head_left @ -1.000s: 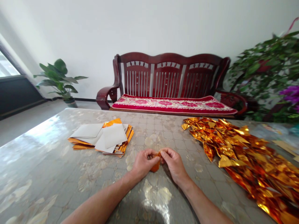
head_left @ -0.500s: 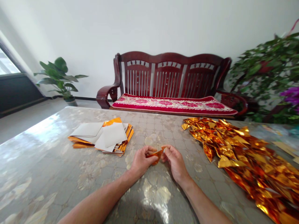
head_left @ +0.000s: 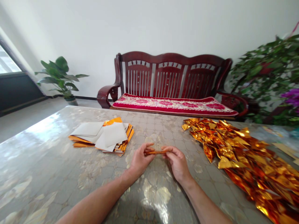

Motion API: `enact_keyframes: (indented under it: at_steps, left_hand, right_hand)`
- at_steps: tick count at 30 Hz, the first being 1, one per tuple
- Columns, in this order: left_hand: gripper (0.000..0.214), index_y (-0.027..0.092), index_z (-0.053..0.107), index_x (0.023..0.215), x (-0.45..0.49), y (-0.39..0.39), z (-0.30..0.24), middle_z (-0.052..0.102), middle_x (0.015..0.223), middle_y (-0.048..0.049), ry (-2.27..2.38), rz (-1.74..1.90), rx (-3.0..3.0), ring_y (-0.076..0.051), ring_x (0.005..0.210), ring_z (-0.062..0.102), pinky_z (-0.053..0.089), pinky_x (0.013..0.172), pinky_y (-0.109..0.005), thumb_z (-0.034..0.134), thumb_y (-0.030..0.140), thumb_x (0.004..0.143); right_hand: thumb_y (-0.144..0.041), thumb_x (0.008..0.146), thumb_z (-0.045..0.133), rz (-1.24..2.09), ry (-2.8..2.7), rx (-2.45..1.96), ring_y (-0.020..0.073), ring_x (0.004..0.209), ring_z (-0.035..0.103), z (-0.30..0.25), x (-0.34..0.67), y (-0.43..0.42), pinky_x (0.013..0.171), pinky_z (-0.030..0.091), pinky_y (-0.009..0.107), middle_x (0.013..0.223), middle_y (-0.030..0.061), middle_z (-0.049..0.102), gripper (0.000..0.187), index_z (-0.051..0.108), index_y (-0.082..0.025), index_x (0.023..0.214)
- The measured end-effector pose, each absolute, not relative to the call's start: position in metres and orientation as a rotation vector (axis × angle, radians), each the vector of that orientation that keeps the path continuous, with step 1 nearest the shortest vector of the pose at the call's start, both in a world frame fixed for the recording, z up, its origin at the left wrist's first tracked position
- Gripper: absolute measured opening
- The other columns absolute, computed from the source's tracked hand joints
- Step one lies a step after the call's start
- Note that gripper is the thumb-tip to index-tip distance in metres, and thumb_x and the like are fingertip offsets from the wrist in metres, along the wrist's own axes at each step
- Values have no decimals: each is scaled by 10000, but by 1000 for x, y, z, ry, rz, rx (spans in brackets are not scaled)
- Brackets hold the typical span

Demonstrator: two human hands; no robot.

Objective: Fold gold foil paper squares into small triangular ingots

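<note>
A small folded piece of gold foil paper (head_left: 155, 152) is stretched flat between my two hands just above the table. My left hand (head_left: 139, 160) pinches its left end with thumb and fingers. My right hand (head_left: 177, 161) pinches its right end. A stack of gold foil sheets (head_left: 105, 137), several lying white side up, sits to the left of my hands. A large heap of folded gold foil pieces (head_left: 240, 152) spreads along the right side.
The table (head_left: 70, 174) has a glossy patterned cover. Beyond its far edge stands a dark red wooden bench (head_left: 168, 81) with a red cushion. Potted plants stand at the far left (head_left: 59, 76) and right (head_left: 268, 77).
My hands have moved apart and slightly away from me, and the foil piece has gone from bunched between the fingers to pulled out into a flat, horizontal strip.
</note>
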State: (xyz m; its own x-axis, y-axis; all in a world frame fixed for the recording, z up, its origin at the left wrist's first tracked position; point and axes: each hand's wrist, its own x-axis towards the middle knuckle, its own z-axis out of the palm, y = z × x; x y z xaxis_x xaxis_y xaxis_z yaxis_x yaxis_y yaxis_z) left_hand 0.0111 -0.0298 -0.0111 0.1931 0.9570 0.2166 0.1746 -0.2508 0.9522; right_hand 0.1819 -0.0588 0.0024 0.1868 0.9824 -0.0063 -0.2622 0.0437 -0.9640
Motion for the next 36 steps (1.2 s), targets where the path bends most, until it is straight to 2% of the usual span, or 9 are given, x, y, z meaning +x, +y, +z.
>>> enact_keyframes:
  at_steps: [4,7,14,19,23,26,29,31,36]
  left_hand:
    - [467,238,598,1190,1,-27,-11,701,1018,-16,1167,1195,2123,-171,964,651,523,892,-329,556,-1,792]
    - [514,251,570,1253,-3,-27,-9,682,1057,-32,1166,1139,2368,-186,996,618,511,877,-316,529,-15,815]
    - [456,234,566,1243,-2,-27,-1,693,968,-10,1175,1035,2435,-195,916,604,484,826,-309,610,53,827]
    - [156,240,644,1014,-4,-27,0,674,1030,-3,1116,928,2424,-169,961,612,468,841,-269,618,157,884]
    - [153,229,647,851,-7,-25,-4,670,1058,8,1156,818,2480,-152,947,616,458,835,-255,554,125,913]
    - [152,221,645,849,-9,-24,-5,678,1018,-8,1140,763,2599,-172,953,607,450,855,-282,542,141,927]
    - [155,209,638,839,-10,-24,-6,680,962,-27,1088,723,2704,-187,947,599,446,865,-302,532,152,936]
    - [151,201,631,837,-10,-23,-7,677,922,-33,1070,693,2732,-190,932,599,451,860,-306,528,142,931]
    - [187,201,623,807,-12,-19,-8,685,910,-37,1037,715,2738,-198,1019,596,434,946,-330,507,86,897]
  right_hand:
    - [-404,728,709,1299,-920,-1025,191,792,637,8,184,-60,646,489,278,942,52,721,277,707,-209,925]
    - [-369,735,734,1200,-1095,-1108,189,817,639,8,184,-61,707,489,287,930,26,720,362,681,-224,1063]
    - [-209,713,622,687,-1465,-1294,186,740,601,-5,195,-52,675,455,294,779,16,658,69,690,-214,722]
    - [-60,674,465,480,-1772,-1280,197,870,607,-7,198,-54,825,451,337,845,23,677,281,680,-240,672]
    - [-32,649,423,459,-1868,-1292,198,839,606,-6,198,-57,803,458,333,783,17,673,290,625,-238,616]
    - [-45,669,425,436,-1777,-1315,199,843,613,-7,199,-56,814,478,335,837,24,667,297,638,-233,756]
    - [-47,663,447,417,-1799,-1288,211,986,602,-6,199,-54,863,483,347,1081,51,662,466,649,-226,1043]
    - [-21,635,453,402,-1916,-1226,217,1080,571,-5,198,-54,916,464,358,1165,49,650,548,647,-235,1101]
    - [46,630,462,343,-2146,-1142,188,916,578,1,196,-57,863,447,346,917,10,693,379,670,-239,769]
